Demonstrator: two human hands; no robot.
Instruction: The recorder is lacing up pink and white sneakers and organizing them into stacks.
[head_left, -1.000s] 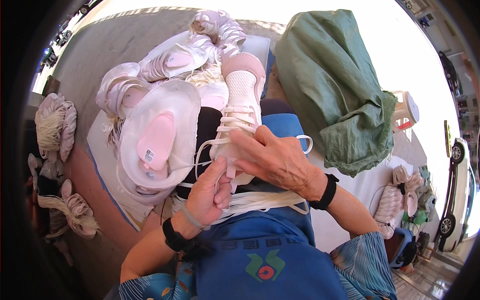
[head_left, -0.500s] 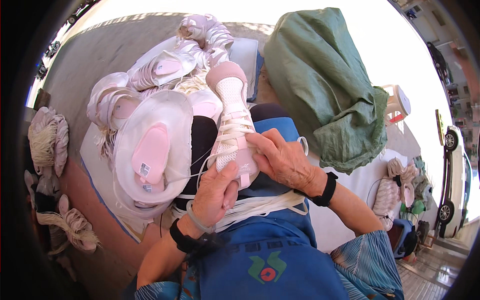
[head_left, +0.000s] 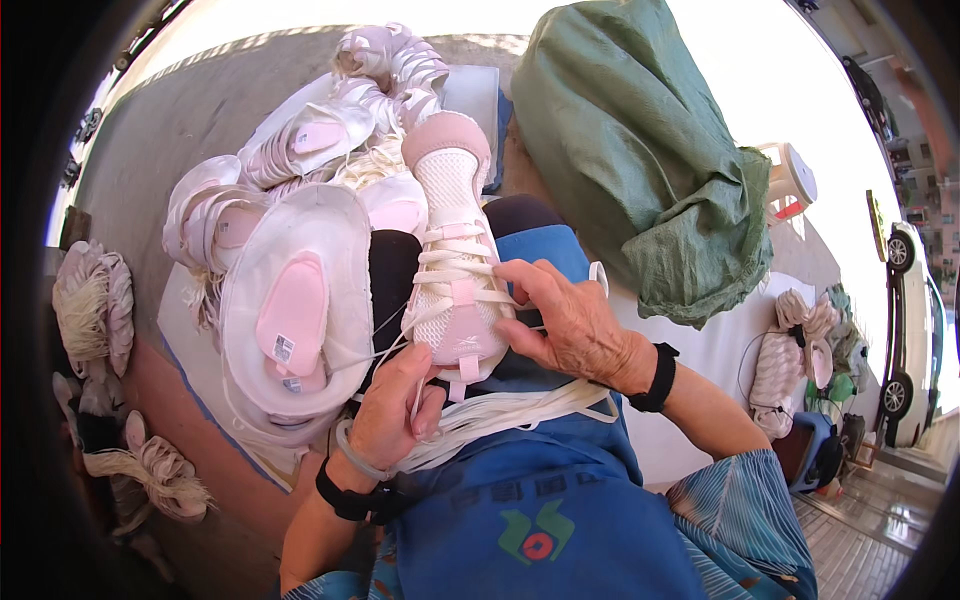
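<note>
A pink and white sneaker upper (head_left: 455, 250) lies lengthwise on my lap, toe toward me, with cream laces (head_left: 460, 262) criss-crossed through its eyelets. My left hand (head_left: 385, 405) is beside the toe, thumb and fingers closed on a length of shoelace. At the upper's right edge, my right hand (head_left: 580, 330) has its index finger bent against the lacing and its thumb lower down, with a gap between them. Its other fingers are partly hidden. A bundle of loose white laces (head_left: 500, 420) lies across my blue apron (head_left: 540, 490).
Left of my lap rests a nested stack of pink and white shoe uppers (head_left: 300, 300), with more stacks (head_left: 320, 135) behind it. A green cloth (head_left: 640, 160) covers something at the right, before a white stool (head_left: 790, 180). Tied bundles (head_left: 95, 310) lie far left.
My left hand has moved down and left, away from the toe. My right index finger and thumb have spread apart along the upper's edge. The upper has shifted slightly left in view.
</note>
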